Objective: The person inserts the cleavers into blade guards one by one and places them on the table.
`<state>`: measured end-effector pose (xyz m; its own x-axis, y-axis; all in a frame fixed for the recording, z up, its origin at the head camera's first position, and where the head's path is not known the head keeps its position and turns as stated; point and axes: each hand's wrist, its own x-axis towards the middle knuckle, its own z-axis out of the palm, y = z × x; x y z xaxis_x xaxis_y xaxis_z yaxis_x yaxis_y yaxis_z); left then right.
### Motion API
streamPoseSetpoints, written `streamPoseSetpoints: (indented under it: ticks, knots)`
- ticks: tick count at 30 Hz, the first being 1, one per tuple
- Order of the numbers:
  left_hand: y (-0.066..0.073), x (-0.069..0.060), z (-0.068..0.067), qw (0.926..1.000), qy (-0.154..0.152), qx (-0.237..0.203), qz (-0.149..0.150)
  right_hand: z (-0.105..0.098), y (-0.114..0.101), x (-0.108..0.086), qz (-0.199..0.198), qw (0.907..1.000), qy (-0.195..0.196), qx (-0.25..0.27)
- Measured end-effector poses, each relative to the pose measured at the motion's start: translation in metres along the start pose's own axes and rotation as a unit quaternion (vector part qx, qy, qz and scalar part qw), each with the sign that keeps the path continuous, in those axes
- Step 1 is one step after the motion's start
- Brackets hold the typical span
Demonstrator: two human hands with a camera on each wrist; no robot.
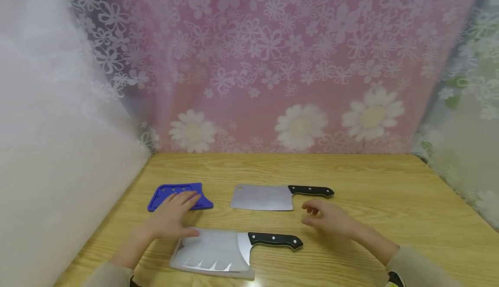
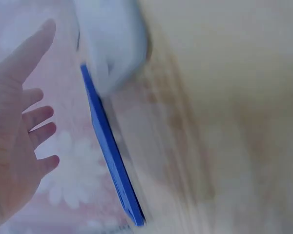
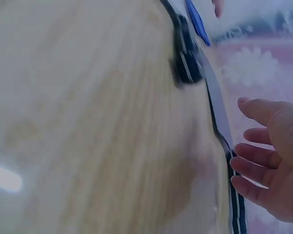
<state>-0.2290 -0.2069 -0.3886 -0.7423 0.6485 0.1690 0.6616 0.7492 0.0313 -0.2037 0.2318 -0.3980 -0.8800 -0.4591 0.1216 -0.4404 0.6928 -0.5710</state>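
Observation:
Nearest me lies a cleaver [image 1: 275,239] with a black riveted handle, its blade inside a white blade cover [image 1: 218,250] with jagged cutouts. Farther back, a second cleaver [image 1: 262,197] lies bare, its handle pointing right. A blue blade cover [image 1: 157,198] rests at the far left, partly hidden by my left hand [image 1: 171,217]. That hand hovers between the two covers, fingers spread, and holds nothing; the left wrist view shows its fingers apart from the blue cover [image 2: 110,146]. My right hand [image 1: 331,220], fingers loosely bent and holding nothing, is just in front of the bare cleaver's handle [image 3: 236,195].
All of it lies on a wood-grain table [image 1: 370,178]. Behind stands a pink curtain [image 1: 249,83] with flower prints, and a whitish sheet [image 1: 58,126] hangs along the left side. Another floral sheet [image 1: 471,148] borders the right edge.

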Motion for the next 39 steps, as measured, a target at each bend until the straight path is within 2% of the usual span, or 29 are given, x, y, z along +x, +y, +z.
streamPoseSetpoints:
  ticks: [4,8,12,17,20,25,28,32,35,39]
  knots:
    - [-0.024,0.001,-0.001,0.9987,0.023,0.001,-0.045,-0.013,0.019,0.006,0.007,0.9983,0.052,-0.025]
    - [-0.044,0.005,-0.001,0.9957,0.033,-0.016,-0.085,-0.025,0.036,0.012,0.018,0.9957,0.084,-0.034]
    - [-0.061,0.012,-0.001,0.9918,0.012,-0.016,-0.126,-0.036,0.050,0.018,0.047,0.9942,0.091,-0.033]
    - [-0.077,0.018,0.003,0.9847,-0.027,-0.015,-0.172,-0.040,0.061,0.027,0.074,0.9946,0.072,0.001]
    - [-0.080,0.023,0.008,0.9822,-0.046,-0.017,-0.181,-0.037,0.066,0.032,0.076,0.9953,0.060,0.003]
    - [-0.084,0.031,0.015,0.9786,-0.083,-0.038,-0.184,-0.031,0.073,0.040,0.053,0.9977,0.041,-0.005]
    - [-0.084,0.036,0.016,0.9751,-0.108,-0.056,-0.185,-0.027,0.074,0.043,0.047,0.9981,0.037,-0.010]
    - [-0.080,0.041,0.014,0.9650,-0.149,-0.080,-0.200,-0.023,0.075,0.046,0.047,0.9984,0.029,-0.007]
    - [-0.078,0.042,0.013,0.9601,-0.173,-0.087,-0.202,-0.021,0.074,0.046,0.053,0.9983,0.022,-0.005]
    - [-0.075,0.039,0.009,0.9595,-0.183,-0.100,-0.189,-0.021,0.073,0.046,0.070,0.9973,0.020,-0.004]
